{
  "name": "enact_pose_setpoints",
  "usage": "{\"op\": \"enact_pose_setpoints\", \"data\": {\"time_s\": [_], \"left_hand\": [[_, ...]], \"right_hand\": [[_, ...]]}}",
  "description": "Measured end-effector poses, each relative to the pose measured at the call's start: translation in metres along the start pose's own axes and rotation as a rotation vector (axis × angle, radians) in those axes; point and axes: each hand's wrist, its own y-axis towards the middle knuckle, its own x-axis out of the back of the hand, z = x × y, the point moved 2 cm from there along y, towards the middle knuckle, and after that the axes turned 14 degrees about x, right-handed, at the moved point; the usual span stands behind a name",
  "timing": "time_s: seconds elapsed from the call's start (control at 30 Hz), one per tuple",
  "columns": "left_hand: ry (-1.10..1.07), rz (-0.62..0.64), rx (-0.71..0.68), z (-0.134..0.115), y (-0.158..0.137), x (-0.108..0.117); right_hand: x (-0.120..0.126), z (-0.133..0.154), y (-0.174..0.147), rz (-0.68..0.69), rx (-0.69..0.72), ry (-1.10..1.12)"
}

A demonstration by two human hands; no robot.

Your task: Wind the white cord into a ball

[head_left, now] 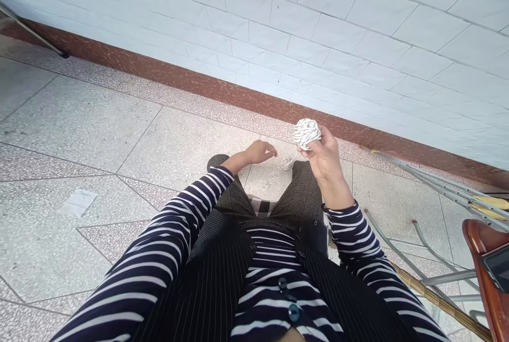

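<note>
Raised in front of my right knee, my right hand point(324, 156) is closed around a ball of white yarn point(307, 133) with dark flecks. Its thumb and fingers grip the lower right side of the ball. My left hand point(260, 152) hovers above the left knee with loosely bent fingers that hold nothing I can see, apart from the ball. Between the knees, a small loose heap of the same yarn point(287, 163) lies lower down, near the floor. A thin strand seems to rise from it toward the ball.
A white tiled wall point(254, 40) with a red-brown skirting point(191, 86) runs ahead. On the left floor lies a paper piece point(78, 202), with a metal leg point(35, 32) beyond. At right are metal tubes point(429, 172) and a brown wooden seat point(483, 273) bearing a phone point(499, 268).
</note>
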Motion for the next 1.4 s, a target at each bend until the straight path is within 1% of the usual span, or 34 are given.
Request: {"op": "enact_pose_setpoints", "data": {"time_s": [0.07,0.1,0.13,0.2,0.27,0.3,0.33,0.4,0.47,0.53,0.63,0.7,0.77,0.8,0.83,0.87,0.93,0.97,1.03,1.07,1.13,1.17,1.2,1.23,1.3,1.37,1.4], "left_hand": [[0.067,-0.084,0.052,0.000,-0.003,0.001],[0.032,-0.143,0.068,-0.003,-0.006,0.003],[-0.042,-0.203,0.060,-0.008,-0.009,0.005],[-0.243,-0.288,-0.020,-0.026,-0.015,0.012],[-0.433,-0.285,-0.149,-0.052,-0.017,0.017],[-0.503,-0.260,-0.193,-0.065,-0.017,0.019],[-0.564,-0.235,-0.213,-0.076,-0.017,0.019],[-0.676,-0.182,-0.204,-0.093,-0.015,0.015],[-0.769,-0.113,-0.190,-0.097,-0.014,0.007],[-0.825,-0.026,-0.194,-0.089,-0.015,-0.003],[-0.816,0.079,-0.148,-0.061,-0.020,-0.018],[-0.745,0.115,-0.060,-0.036,-0.024,-0.027],[-0.655,0.152,0.023,-0.011,-0.029,-0.036],[-0.581,0.148,0.060,0.000,-0.031,-0.038],[-0.485,0.119,0.102,0.010,-0.033,-0.039],[-0.377,0.056,0.143,0.019,-0.034,-0.037],[-0.175,-0.126,0.209,0.027,-0.034,-0.027],[-0.118,-0.216,0.212,0.025,-0.033,-0.019],[-0.123,-0.341,0.125,0.007,-0.030,-0.001],[-0.174,-0.362,0.034,-0.009,-0.027,0.008],[-0.358,-0.362,-0.163,-0.046,-0.022,0.022],[-0.446,-0.344,-0.245,-0.064,-0.019,0.027],[-0.516,-0.340,-0.295,-0.080,-0.016,0.029],[-0.558,-0.329,-0.307,-0.092,-0.014,0.027],[-0.600,-0.226,-0.247,-0.106,-0.013,0.015],[-0.576,-0.077,-0.152,-0.105,-0.020,-0.005],[-0.529,-0.009,-0.124,-0.101,-0.027,-0.015]], "right_hand": [[0.001,0.009,0.005,0.027,0.039,-0.007],[0.002,0.011,0.007,0.033,0.040,-0.008],[0.003,0.011,0.010,0.035,0.027,-0.008],[0.002,0.007,0.012,0.027,-0.022,-0.011],[-0.003,0.002,0.011,0.022,-0.076,-0.009],[-0.006,-0.001,0.010,0.030,-0.093,-0.005],[-0.009,-0.002,0.009,0.045,-0.101,-0.001],[-0.014,-0.003,0.009,0.076,-0.093,-0.002],[-0.012,-0.002,0.011,0.056,-0.060,-0.015],[-0.004,-0.001,0.013,-0.018,-0.028,-0.018],[0.010,0.002,0.014,-0.128,0.013,0.013],[0.016,0.005,0.013,-0.154,0.035,0.033],[0.017,0.010,0.012,-0.145,0.047,0.045],[0.017,0.013,0.012,-0.134,0.055,0.050],[0.016,0.015,0.012,-0.122,0.067,0.054],[0.016,0.018,0.013,-0.112,0.085,0.056],[0.015,0.021,0.014,-0.089,0.123,0.047],[0.014,0.021,0.014,-0.074,0.132,0.034],[0.012,0.016,0.013,-0.039,0.111,-0.005],[0.009,0.012,0.011,-0.019,0.085,-0.029],[0.003,0.004,0.007,0.030,0.020,-0.077],[0.000,0.000,0.004,0.060,-0.007,-0.102],[-0.003,-0.002,0.002,0.089,-0.024,-0.128],[-0.005,-0.003,0.000,0.113,-0.025,-0.156],[-0.006,-0.001,-0.001,0.122,0.023,-0.219],[-0.001,0.003,0.002,0.080,0.114,-0.293],[0.004,0.004,0.004,0.047,0.160,-0.335]]}}
